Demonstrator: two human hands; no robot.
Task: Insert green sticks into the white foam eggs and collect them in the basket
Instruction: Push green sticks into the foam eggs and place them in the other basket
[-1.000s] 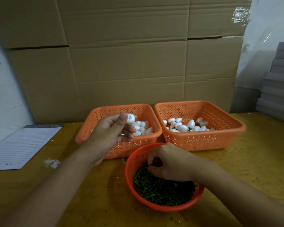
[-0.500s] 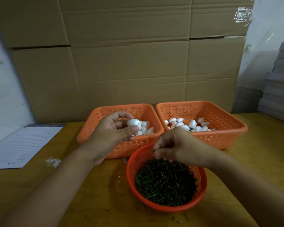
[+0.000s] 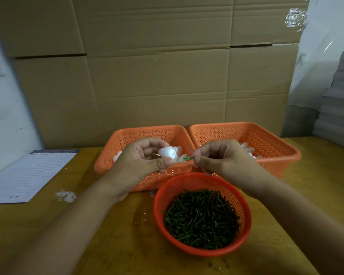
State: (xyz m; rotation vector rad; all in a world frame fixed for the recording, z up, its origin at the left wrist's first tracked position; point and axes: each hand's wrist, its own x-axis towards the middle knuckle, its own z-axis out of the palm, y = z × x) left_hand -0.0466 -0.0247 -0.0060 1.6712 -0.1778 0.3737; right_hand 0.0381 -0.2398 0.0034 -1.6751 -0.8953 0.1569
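Note:
My left hand (image 3: 141, 161) holds a white foam egg (image 3: 167, 152) between thumb and fingers, over the left orange basket (image 3: 127, 135). My right hand (image 3: 224, 159) pinches a short green stick (image 3: 188, 158) whose tip points left at the egg, a small gap away. Loose white eggs lie in the left basket, and more eggs show in the right orange basket (image 3: 266, 139) behind my right hand. A round red basket (image 3: 203, 181) full of green sticks (image 3: 202, 217) sits in front of both.
A lined paper sheet (image 3: 26, 175) lies at the left on the wooden table (image 3: 316, 185), with white foam crumbs (image 3: 66, 196) near it. Large cardboard boxes (image 3: 157, 76) stand right behind the baskets. Grey stacked sheets (image 3: 338, 108) rise at the far right.
My right hand rose out of the red basket with a green stick and moved up-left toward the egg. My left hand turned the egg to face the stick.

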